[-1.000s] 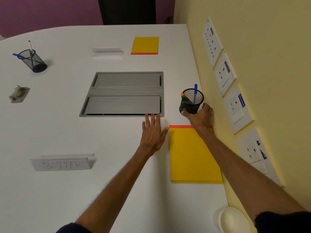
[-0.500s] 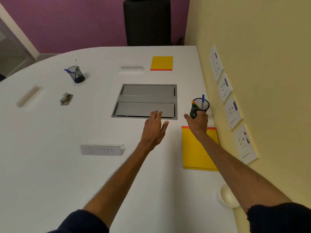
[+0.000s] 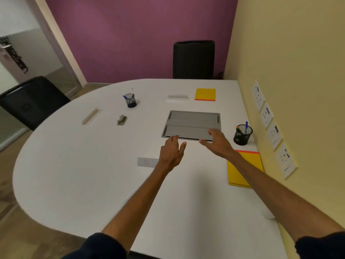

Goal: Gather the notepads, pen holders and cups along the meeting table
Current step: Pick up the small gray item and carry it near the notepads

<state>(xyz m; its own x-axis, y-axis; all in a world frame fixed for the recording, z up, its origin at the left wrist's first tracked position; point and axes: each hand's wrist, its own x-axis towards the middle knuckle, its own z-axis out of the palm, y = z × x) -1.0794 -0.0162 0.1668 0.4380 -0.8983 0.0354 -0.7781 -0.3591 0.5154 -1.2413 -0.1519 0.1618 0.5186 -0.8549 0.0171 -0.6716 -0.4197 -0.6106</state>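
Observation:
A black mesh pen holder (image 3: 242,135) with pens stands near the wall, just beyond a yellow notepad (image 3: 246,168) that my right forearm partly covers. A second mesh pen holder (image 3: 131,100) stands at the far left. Another yellow notepad (image 3: 205,94) lies at the far end. My right hand (image 3: 217,143) hovers open, left of the near pen holder, holding nothing. My left hand (image 3: 172,152) is open over the white table (image 3: 84,174), fingers apart. My right arm hides the cup at the near right edge.
A grey cable hatch (image 3: 192,125) is set into the table's middle. Name plates (image 3: 178,97) (image 3: 147,162) (image 3: 91,116) and a small stapler-like object (image 3: 122,120) lie on the table. Black chairs (image 3: 194,59) (image 3: 31,101) stand around it. Wall sockets (image 3: 273,132) line the yellow wall.
My right hand has let go of the near pen holder and moved left, now open. The head has pulled back and tilted up, showing more of the room.

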